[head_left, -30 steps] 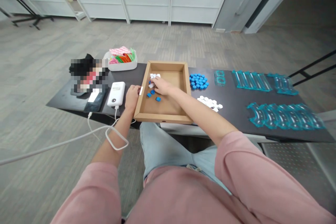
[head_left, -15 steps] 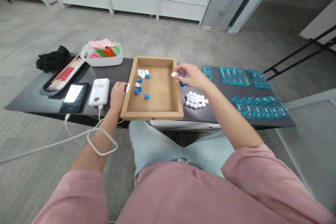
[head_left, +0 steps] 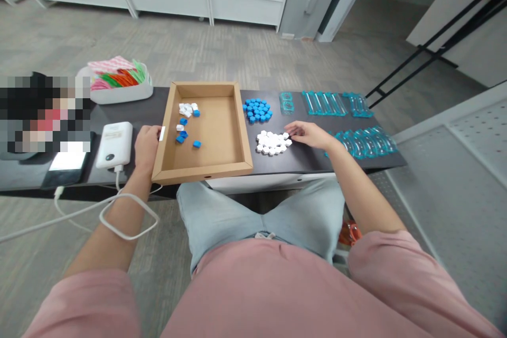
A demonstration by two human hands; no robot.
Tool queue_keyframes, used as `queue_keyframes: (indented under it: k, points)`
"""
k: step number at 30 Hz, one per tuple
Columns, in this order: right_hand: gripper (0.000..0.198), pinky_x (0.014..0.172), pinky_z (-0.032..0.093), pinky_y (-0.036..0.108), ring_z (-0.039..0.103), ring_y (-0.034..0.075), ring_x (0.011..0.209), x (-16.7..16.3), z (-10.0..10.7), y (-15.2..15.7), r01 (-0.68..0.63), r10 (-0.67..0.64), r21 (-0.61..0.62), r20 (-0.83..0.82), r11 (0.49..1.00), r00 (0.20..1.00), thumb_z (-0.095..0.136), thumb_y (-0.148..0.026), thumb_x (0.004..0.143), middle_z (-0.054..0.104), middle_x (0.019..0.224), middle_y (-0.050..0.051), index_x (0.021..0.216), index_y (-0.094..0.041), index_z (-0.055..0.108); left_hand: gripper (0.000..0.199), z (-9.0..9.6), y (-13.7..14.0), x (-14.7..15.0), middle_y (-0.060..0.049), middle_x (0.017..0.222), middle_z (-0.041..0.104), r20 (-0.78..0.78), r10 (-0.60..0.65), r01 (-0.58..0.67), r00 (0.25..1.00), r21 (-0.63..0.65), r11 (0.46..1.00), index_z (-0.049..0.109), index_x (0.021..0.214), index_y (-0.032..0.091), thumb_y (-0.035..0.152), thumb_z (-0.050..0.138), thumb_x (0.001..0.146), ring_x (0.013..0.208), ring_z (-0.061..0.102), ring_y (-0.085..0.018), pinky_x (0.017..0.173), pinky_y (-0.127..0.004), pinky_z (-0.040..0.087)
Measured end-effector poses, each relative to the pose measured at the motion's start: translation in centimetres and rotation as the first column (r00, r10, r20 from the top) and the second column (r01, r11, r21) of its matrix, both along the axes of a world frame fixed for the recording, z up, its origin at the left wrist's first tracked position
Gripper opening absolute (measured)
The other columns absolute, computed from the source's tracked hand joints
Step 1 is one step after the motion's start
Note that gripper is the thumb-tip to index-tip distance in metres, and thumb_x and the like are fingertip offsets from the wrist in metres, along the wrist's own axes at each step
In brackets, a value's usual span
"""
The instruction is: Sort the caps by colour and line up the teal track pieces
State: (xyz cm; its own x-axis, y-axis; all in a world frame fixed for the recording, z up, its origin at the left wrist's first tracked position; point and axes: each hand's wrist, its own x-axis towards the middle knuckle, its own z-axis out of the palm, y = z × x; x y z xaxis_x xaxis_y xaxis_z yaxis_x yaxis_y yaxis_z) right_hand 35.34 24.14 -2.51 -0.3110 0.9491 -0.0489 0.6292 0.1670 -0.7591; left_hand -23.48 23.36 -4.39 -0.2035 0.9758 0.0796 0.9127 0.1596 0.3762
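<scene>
My left hand (head_left: 146, 147) is closed against the left wall of a shallow cardboard tray (head_left: 245, 137), near a white label. Loose white pieces (head_left: 185, 110) and blue pieces (head_left: 197, 144) lie in the tray's left half. My right hand (head_left: 308, 133) is at the right edge of a cluster of white faceted pieces (head_left: 273, 141) on the table. Its fingers are apart, the fingertips by the outermost pieces, with nothing visible between them. Behind that cluster sits a group of blue pieces (head_left: 257, 110), close to the tray's right wall.
Clear teal-ended plastic parts (head_left: 322, 104) stand in rows at the right, curved ones (head_left: 364, 142) nearer me. On the left are a white power bank (head_left: 114, 145) with a looping cable (head_left: 130, 198), a phone (head_left: 69, 161) and a white basket (head_left: 122, 95) of colourful items.
My right hand has moved from the tray's right wall, where it pinched a white piece, to the white cluster; its fingers have opened. The view has swung right. My left hand stays at the tray.
</scene>
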Motion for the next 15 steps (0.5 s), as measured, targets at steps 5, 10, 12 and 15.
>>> queue_keyframes:
  k: [5,10,12,15]
  points:
    - [0.036,0.112,0.072,0.054,0.087,0.03,0.107,-0.4,1.4,0.6,0.041,-0.037,0.093,-0.037,0.995,0.999,0.082,-0.024,0.086,0.093,0.118,0.013,0.122,-0.023,0.089,0.034,-0.1,-0.1,-0.1,-0.017,0.134,0.074,0.021,-0.005,0.005,1.0,0.012,1.0,0.081,0.136,0.013,0.015,0.064,0.106,0.129,0.071,-0.035,0.115,-0.04,0.06]
    - [0.031,0.101,0.069,0.046,0.083,0.028,0.107,-7.1,3.5,2.0,-0.105,0.121,0.286,-0.039,0.952,0.992,0.076,-0.03,0.1,0.091,0.12,0.012,0.127,-0.022,0.089,0.029,0.2,-0.3,0.3,-0.017,0.129,0.073,0.07,-0.01,0.008,0.997,0.029,1.0,0.08,0.13,0.013,0.013,0.065,0.106,0.124,0.07,-0.033,0.11,-0.038,0.058]
    - [0.029,0.099,0.067,0.042,0.082,0.027,0.106,-12.1,4.0,2.9,-0.231,0.253,0.33,-0.024,0.915,0.967,0.074,-0.031,0.106,0.09,0.12,0.01,0.129,-0.023,0.089,0.028,0.3,-0.4,0.4,-0.018,0.13,0.073,0.087,-0.018,0.016,0.996,0.032,0.999,0.08,0.13,0.012,0.011,0.065,0.106,0.125,0.069,-0.033,0.112,-0.038,0.057]
    - [0.032,0.103,0.065,0.042,0.08,0.026,0.106,-20.9,4.1,4.5,-0.422,0.434,0.342,0.046,0.84,0.9,0.068,-0.023,0.108,0.088,0.122,0.01,0.133,-0.021,0.088,0.027,0.3,-0.4,0.5,-0.02,0.131,0.074,0.111,-0.029,0.025,0.993,0.034,0.999,0.081,0.128,0.011,0.011,0.063,0.108,0.127,0.067,-0.033,0.114,-0.039,0.056]
